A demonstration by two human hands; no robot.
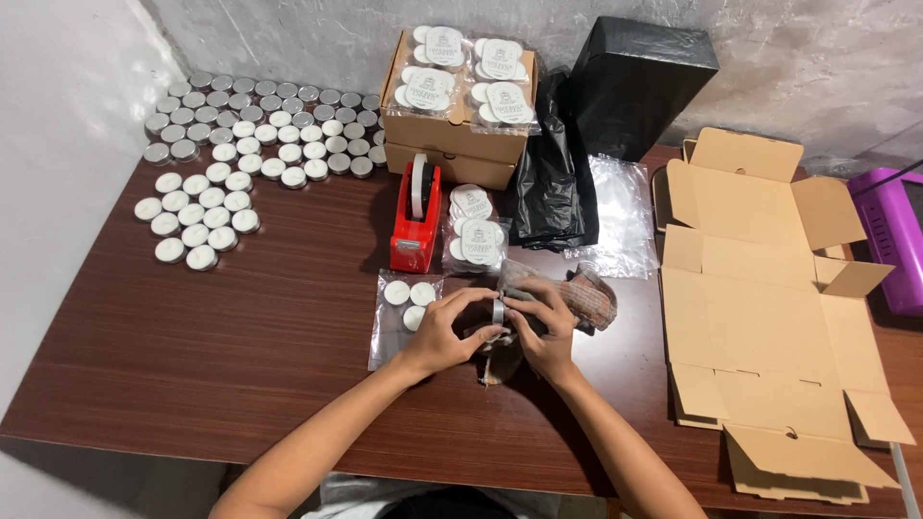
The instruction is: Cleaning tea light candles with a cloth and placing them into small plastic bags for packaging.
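My left hand (450, 329) and my right hand (544, 327) meet over the middle of the brown table (240, 327). Together they pinch a small round tealight candle in a metal cup (498, 309), held on edge between the fingertips. Beneath and behind the hands lies a crumpled patterned cloth pouch (591, 296). Just left of my left hand a clear plastic bag (402, 315) lies flat with three white tealights in it.
A red tape dispenser (416, 219) stands behind the hands beside stacked bagged candle packs (475, 231). Many loose tealights (252, 144) cover the back left. A brown carton of packs (452, 142), black bags (558, 183), a black box (642, 82), flat unfolded cartons (769, 317) and a purple device (894, 231) are on the right.
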